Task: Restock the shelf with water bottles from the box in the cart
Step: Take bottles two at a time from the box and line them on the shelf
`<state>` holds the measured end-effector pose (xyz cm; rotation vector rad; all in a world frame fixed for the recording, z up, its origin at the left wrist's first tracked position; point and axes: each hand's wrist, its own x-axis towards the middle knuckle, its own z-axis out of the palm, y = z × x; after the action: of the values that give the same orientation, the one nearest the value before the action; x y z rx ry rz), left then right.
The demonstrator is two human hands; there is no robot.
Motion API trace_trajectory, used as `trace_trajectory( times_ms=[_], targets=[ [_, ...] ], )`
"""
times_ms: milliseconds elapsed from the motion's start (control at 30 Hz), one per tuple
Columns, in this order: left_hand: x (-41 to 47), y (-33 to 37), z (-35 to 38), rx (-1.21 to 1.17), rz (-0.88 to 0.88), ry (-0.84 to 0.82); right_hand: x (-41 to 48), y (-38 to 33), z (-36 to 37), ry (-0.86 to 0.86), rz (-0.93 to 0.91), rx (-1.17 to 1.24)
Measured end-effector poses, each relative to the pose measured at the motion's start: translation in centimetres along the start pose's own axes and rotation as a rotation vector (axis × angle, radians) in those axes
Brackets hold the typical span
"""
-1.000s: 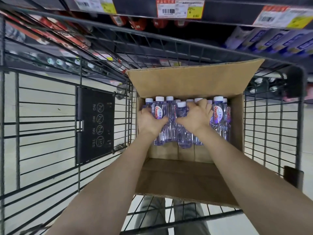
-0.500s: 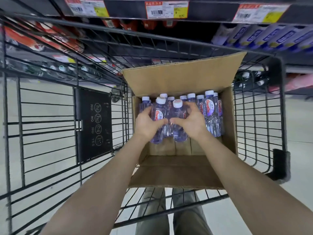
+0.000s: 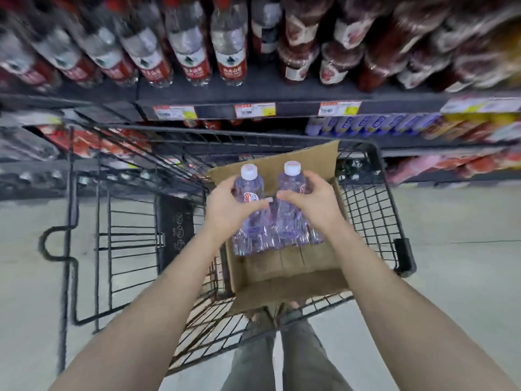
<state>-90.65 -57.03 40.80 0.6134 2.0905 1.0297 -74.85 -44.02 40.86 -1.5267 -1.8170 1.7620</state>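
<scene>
grip matters here: left hand (image 3: 228, 210) and right hand (image 3: 313, 206) each clamp one bottle (image 3: 251, 187) above the box (image 3: 282, 272); keep both upright toward the shelf (image 3: 296, 94).

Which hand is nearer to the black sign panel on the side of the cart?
Left. The left hand, gripping one bottle, is just right of the black sign panel in the view; the right hand, gripping the other bottle, is farther right, past the left hand.
</scene>
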Motion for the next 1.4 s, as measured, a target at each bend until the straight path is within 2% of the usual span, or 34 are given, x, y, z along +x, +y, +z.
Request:
trace_trajectory(
  times_ms=[433, 833, 1100, 1400],
  targets=[
    [-10.3, 16.7, -13.2, -0.066, 0.379, 0.153, -14.2, -21.0, -2.9, 0.089, -0.401, -0.018],
    [-25.7, 22.8, -25.0, 0.007, 0.560, 0.365, -30.2, -30.8, -3.0, 0.075, -0.694, -0.061],
    [-36.6, 22.6, -35.4, -0.050, 0.567, 0.507, -40.2, -37.3, 3.8, -0.069, -0.875, -0.125],
    [-43.3, 19.0, -51.3, -0.073, 0.479, 0.663, -46.8, -45.6, 17.1, -0.230, -1.000, -0.107]
  ],
)
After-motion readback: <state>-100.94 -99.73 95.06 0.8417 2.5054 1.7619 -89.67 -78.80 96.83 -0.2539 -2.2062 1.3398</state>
